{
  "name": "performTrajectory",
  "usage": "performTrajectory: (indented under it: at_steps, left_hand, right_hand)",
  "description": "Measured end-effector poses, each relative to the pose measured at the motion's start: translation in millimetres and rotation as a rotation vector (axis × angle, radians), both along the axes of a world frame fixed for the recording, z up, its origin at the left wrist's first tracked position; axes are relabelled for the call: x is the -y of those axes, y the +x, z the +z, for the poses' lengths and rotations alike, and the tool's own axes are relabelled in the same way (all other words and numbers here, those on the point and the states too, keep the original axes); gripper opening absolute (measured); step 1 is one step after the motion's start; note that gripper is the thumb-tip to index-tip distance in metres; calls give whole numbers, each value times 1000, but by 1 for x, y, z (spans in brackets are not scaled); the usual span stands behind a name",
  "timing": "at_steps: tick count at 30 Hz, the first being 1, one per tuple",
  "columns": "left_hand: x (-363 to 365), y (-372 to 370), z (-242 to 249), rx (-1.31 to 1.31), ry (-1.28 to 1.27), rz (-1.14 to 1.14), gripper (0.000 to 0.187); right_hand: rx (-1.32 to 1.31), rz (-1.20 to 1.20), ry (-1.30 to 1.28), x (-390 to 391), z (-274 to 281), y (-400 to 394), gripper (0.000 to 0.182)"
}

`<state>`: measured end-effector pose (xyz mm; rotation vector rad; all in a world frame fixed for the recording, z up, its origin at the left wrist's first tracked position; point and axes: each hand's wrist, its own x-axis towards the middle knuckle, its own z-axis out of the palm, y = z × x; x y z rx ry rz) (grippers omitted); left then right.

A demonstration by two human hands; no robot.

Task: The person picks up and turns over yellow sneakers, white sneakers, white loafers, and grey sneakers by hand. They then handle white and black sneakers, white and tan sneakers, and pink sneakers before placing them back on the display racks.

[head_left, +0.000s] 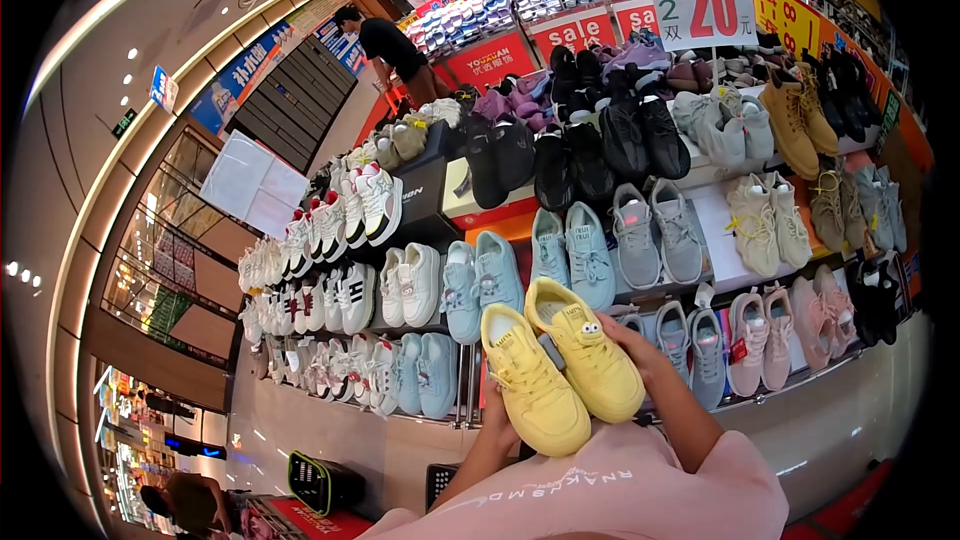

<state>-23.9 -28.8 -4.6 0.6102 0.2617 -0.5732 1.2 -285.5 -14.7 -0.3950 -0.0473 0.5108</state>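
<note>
Two yellow lace-up sneakers are held up side by side in front of my chest, toes toward me. My left hand [497,418] grips the left yellow sneaker [535,380] from its outer side, with most of its fingers hidden behind the shoe. At the heel side of the right yellow sneaker [590,355], which has a small googly-eyed charm on its laces, my right hand [632,348] is closed around the edge. Just beyond them, pale blue sneakers [577,255] stand on the display.
Tiered shelves hold rows of shoes, including white sneakers [410,285], black shoes [640,135] and tan boots [795,125]. A price sign [700,5] rises above. A person in black [395,50] stands behind at the left. A black basket [325,483] is on the floor.
</note>
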Motion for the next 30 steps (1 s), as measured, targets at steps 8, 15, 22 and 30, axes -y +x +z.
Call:
performTrajectory:
  at_steps: [8,15,22,30]
  left_hand:
    - [0,-4,-31,162,-180,224,70]
    - [25,-1,-3,267,-381,74,76]
    - [13,18,2,192,-178,-46,63]
    - [8,11,-4,193,221,99,74]
  right_hand:
    - [-43,-141,-92,-11,-41,-6,58]
    - [102,-124,443,-5,-18,-81,88]
    - [-76,-184,91,9,-39,-71,86]
    - [-65,125,540,-12,-52,-79,84]
